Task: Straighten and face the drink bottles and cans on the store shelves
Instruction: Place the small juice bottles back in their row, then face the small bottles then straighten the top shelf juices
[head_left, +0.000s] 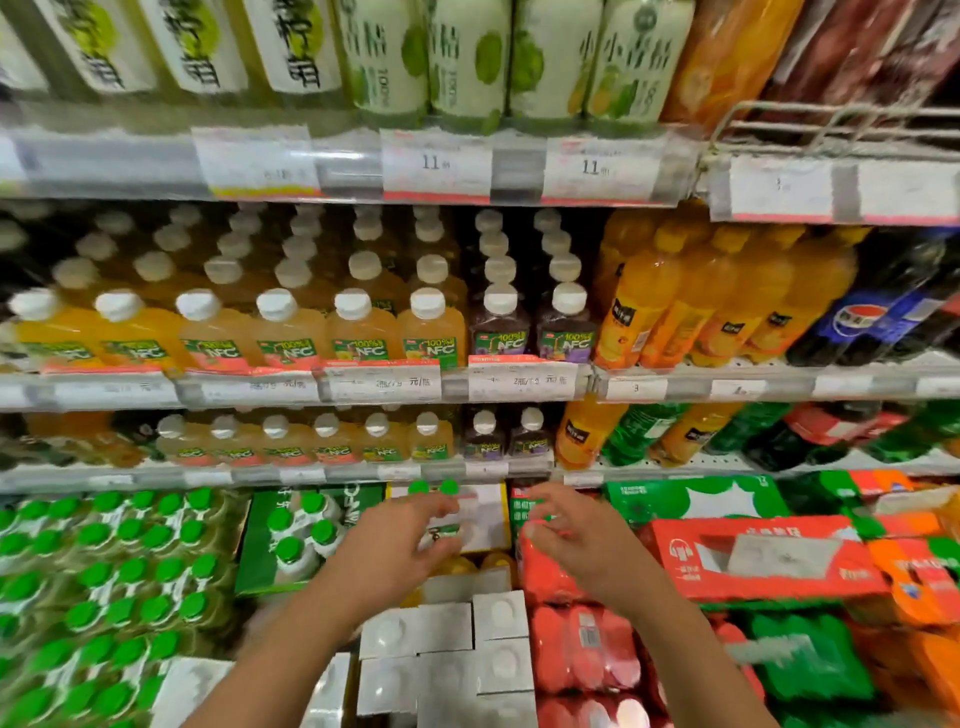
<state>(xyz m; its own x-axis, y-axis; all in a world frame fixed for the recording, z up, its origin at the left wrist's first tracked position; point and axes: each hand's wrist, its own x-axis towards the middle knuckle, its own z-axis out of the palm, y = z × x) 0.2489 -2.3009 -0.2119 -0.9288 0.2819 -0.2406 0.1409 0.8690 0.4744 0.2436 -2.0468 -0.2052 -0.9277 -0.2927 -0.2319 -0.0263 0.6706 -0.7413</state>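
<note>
Green-capped bottles (434, 519) at the bottom shelf's back are gripped by the left hand (395, 551); the right hand (576, 540), fingers (540, 512) loosely curled, touches a red pack (550, 571).

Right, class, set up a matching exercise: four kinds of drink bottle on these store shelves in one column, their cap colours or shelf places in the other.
Things:
1. yellow juice bottles
2. dark purple juice bottles
3. orange soda bottles
4. shrink-wrapped clear bottles

Descriptions:
A. green caps, bottom left
B. orange caps
C. white caps, six across the front
D. white caps, two across the front

Pairs: 1-C, 2-D, 3-B, 4-A
</note>
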